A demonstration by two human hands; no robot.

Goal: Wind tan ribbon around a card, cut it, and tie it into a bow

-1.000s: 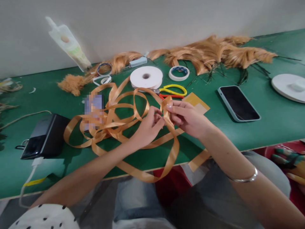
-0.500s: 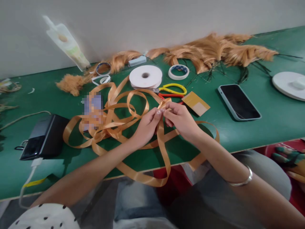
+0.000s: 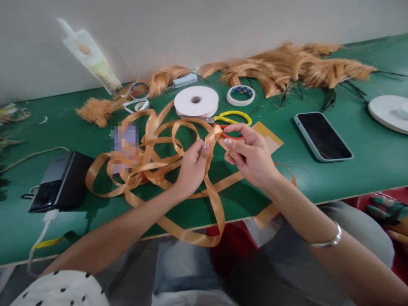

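A long orange satin ribbon point(image 3: 218, 209) lies in loose loops on the green table point(image 3: 360, 170) and hangs over its front edge. My left hand point(image 3: 191, 168) is closed, pinching the ribbon between thumb and forefinger. My right hand point(image 3: 250, 155) is just to its right, fingers curled, holding the same stretch of ribbon a short way along. The two hands are a few centimetres apart above the table. Behind them lie scissors point(image 3: 233, 117) with yellow and red handles and an orange card point(image 3: 270, 139).
A white ribbon spool point(image 3: 196, 100) and a tape roll point(image 3: 240, 94) sit behind the hands. A phone point(image 3: 321, 137) lies at the right, a white disc point(image 3: 387, 112) far right, a black power bank point(image 3: 60, 180) at the left. Orange fibre bundles point(image 3: 296, 68) line the wall.
My hands have drawn slightly apart, the right one lifting and turning above the scissors. The ribbon loop hanging off the table edge has swung left and narrowed.
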